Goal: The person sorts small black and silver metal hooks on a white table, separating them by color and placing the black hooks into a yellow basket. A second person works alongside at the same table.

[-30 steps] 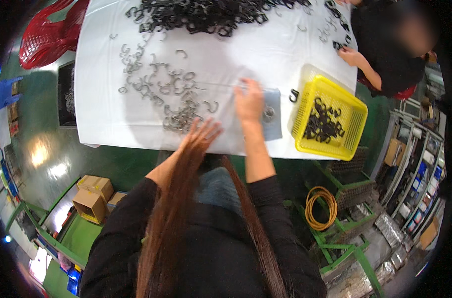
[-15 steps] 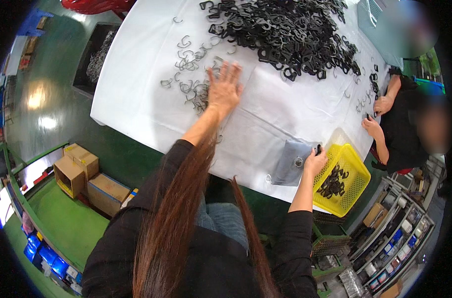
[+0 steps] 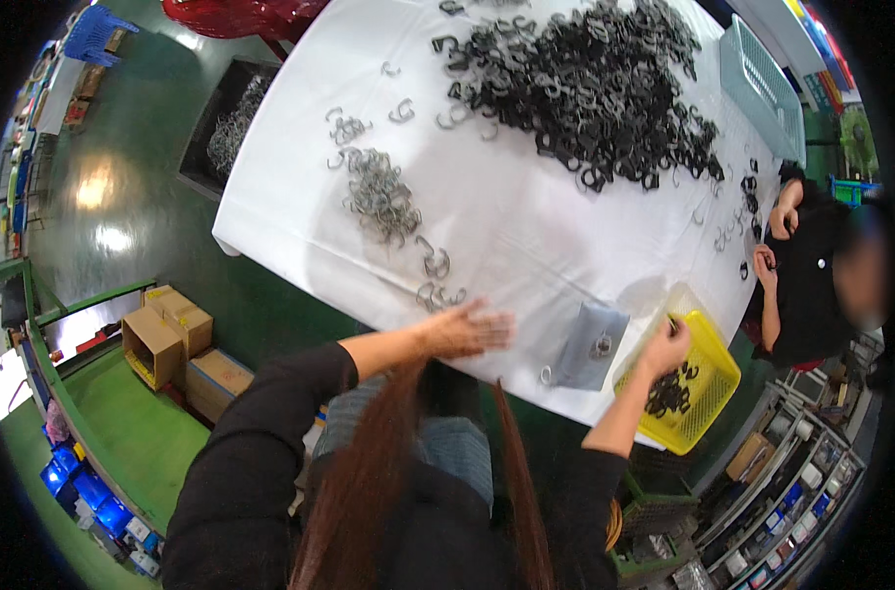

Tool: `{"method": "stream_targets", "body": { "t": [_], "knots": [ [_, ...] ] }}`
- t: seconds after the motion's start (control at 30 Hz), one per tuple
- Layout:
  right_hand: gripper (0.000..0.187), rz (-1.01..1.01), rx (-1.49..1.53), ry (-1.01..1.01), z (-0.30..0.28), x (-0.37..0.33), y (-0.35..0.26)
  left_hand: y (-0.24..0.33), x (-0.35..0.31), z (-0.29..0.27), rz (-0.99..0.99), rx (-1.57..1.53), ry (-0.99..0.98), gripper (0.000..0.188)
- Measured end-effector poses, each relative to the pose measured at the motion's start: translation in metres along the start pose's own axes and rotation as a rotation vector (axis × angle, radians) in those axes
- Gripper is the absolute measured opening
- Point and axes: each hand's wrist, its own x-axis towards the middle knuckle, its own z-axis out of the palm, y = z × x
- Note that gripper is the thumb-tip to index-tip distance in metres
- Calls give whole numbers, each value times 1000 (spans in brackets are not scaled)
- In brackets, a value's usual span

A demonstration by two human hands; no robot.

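Observation:
My left hand (image 3: 465, 331) is flat with fingers stretched out, slightly blurred, over the table's near edge. It holds nothing. Just beyond it lie a few silver C-shaped metal clips (image 3: 435, 295), and a longer heap of such clips (image 3: 383, 202) stretches farther up the white-covered table (image 3: 300, 231). My right hand (image 3: 666, 346) is closed above a yellow plastic basket (image 3: 718, 383), a small black hook-shaped piece (image 3: 673, 323) at its fingertips. More black pieces (image 3: 671, 391) lie in the basket. Beside it sits a grey-blue pad (image 3: 577, 359) with a metal clip on top.
A large heap of black hook-shaped pieces (image 3: 595, 108) covers the table's far side. A pale blue basket (image 3: 762, 79) stands at the far right corner. On the right, a co-worker (image 3: 811, 265) handles small parts. A dark crate (image 3: 239, 123) and cardboard boxes (image 3: 177, 329) are at left.
My left hand has drawn back from the clips toward the near edge, and the clips now lie in a tighter heap. My right hand has moved from beside the pad to above the yellow basket.

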Motion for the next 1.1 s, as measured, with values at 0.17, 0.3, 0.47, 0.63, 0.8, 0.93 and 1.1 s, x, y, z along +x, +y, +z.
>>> {"method": "stream_targets", "body": {
  "t": [0.17,0.3,0.47,0.63,0.8,0.93,1.1],
  "knots": [
    [32,337,-431,-72,-82,23,14,-50,-4,13,-251,42,75,62],
    [41,-95,-374,78,-49,12,-43,-130,-24,8,-647,42,94,58],
    [45,-642,255,-403,91,-58,-223,-201,-71,-11,-852,51,35,56],
    [53,-661,245,-415,174,-101,-363,-243,-131,-15,-987,22,84,54],
    [56,-814,340,-623,191,-137,-420,-191,-158,-10,-502,-109,60,62],
    [54,-809,382,-526,225,-122,-464,-150,-161,-1,-123,-188,49,53],
    [49,-941,398,-624,247,-139,-526,-190,-146,6,-296,-325,79,53]
  ]
}}
